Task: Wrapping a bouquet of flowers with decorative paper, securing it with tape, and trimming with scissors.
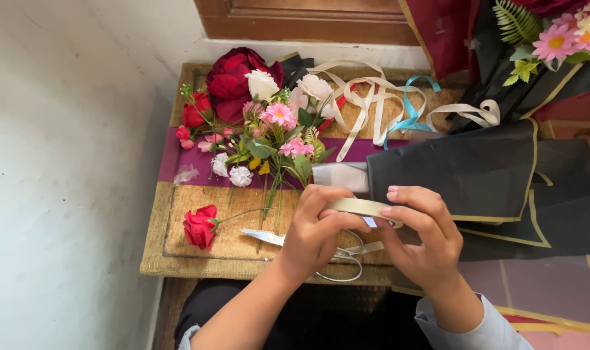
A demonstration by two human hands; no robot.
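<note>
My left hand (314, 233) and my right hand (421, 236) together hold a roll of cream tape (360, 207) above the front edge of a small woven table (178, 256). Both thumbs and forefingers pinch the roll from its two sides. Under my hands lie metal scissors (340, 256) with looped handles. A pile of artificial flowers (269, 129), red, pink and white, lies just beyond my hands. A single red rose (200, 227) on a thin stem lies to the left.
Black wrapping sheets with gold edges (489, 175) spread over the right side. Cream and blue ribbons (385, 104) curl at the back. A finished bouquet with pink daisies (560, 39) stands at the top right. A white wall runs along the left.
</note>
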